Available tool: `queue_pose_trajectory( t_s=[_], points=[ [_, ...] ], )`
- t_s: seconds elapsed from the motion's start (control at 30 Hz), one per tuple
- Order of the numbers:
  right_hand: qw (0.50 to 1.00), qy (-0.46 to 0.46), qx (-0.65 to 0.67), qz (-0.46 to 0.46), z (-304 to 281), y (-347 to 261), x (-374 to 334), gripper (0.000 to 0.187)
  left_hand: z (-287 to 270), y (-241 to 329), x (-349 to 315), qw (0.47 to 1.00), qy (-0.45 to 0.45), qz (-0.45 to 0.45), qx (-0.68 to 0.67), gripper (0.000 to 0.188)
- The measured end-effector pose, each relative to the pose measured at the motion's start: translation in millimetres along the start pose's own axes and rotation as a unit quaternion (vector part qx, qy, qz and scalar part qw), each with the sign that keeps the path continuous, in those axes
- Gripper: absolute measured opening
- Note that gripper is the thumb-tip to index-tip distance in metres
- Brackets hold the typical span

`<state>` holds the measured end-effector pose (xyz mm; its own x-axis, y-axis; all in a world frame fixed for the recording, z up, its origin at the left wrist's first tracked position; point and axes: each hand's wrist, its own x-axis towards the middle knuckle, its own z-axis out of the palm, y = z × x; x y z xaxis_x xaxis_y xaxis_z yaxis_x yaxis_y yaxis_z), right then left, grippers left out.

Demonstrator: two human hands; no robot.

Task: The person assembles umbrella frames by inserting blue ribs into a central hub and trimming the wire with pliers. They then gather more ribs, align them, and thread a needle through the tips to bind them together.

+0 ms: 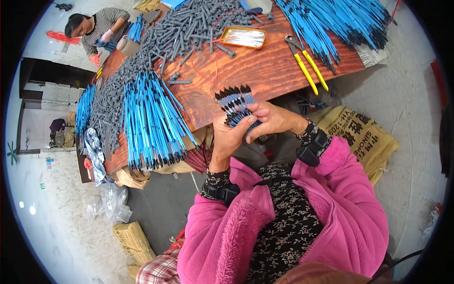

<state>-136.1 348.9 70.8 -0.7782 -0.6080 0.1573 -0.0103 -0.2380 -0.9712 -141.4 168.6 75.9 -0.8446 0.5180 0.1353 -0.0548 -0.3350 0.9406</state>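
Observation:
Just off the table's front edge, both of my hands are at a small bundle of thin blue sticks with black tips (236, 103). My left hand (228, 136) is wrapped round the bundle from the left, and the black ends fan out above its fingers. From the right, my right hand (274, 119) closes on the same bundle, its thumb and fingertips against the sticks. The lower ends of the sticks are hidden by my palms. A large pile of similar blue sticks (151, 118) lies on the table to the left.
Grey plastic plugs (189, 28) heap across the wooden table (255, 71). Near its right side are yellow-handled pliers (306, 66), a yellow-rimmed tray (243, 38) and more blue sticks (326, 23). A woven sack (354, 132) stands at right. Another person (101, 31) works at the far left.

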Motion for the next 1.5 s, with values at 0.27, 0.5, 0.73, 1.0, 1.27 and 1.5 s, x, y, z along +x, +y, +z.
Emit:
queue_pose_trajectory(
  t_s=[0.27, 0.5, 0.73, 1.0, 1.27, 1.5],
  points=[
    [0.965, 0.114, 0.2, 0.127, 7.1, 147.3, -25.1, 0.039, -13.9, -76.2, -23.1, 0.984, 0.098, -0.148, -0.016, 0.03],
    [0.961, 0.121, 0.236, 0.083, 24.9, 121.4, 3.2, 0.03, -6.8, -28.0, -8.2, 0.985, 0.108, -0.132, 0.027, 0.031],
    [0.947, 0.131, 0.255, 0.144, 49.4, 138.2, -21.1, 0.032, -23.5, -56.5, -39.3, 0.961, 0.159, -0.228, -0.007, 0.032],
    [0.963, 0.134, 0.196, 0.125, 48.6, 142.6, -16.6, 0.039, -28.3, -54.3, -29.8, 0.967, 0.156, -0.201, -0.024, 0.035],
    [0.955, 0.127, 0.17, 0.206, 48.6, 117.0, 9.6, 0.04, -32.8, -26.8, -12.7, 0.97, 0.204, -0.132, -0.01, 0.034],
    [0.954, 0.179, 0.175, 0.163, 81.2, 158.6, -19.6, 0.036, -39.4, -56.1, -48.1, 0.965, 0.168, -0.199, -0.029, 0.037]
  ],
)
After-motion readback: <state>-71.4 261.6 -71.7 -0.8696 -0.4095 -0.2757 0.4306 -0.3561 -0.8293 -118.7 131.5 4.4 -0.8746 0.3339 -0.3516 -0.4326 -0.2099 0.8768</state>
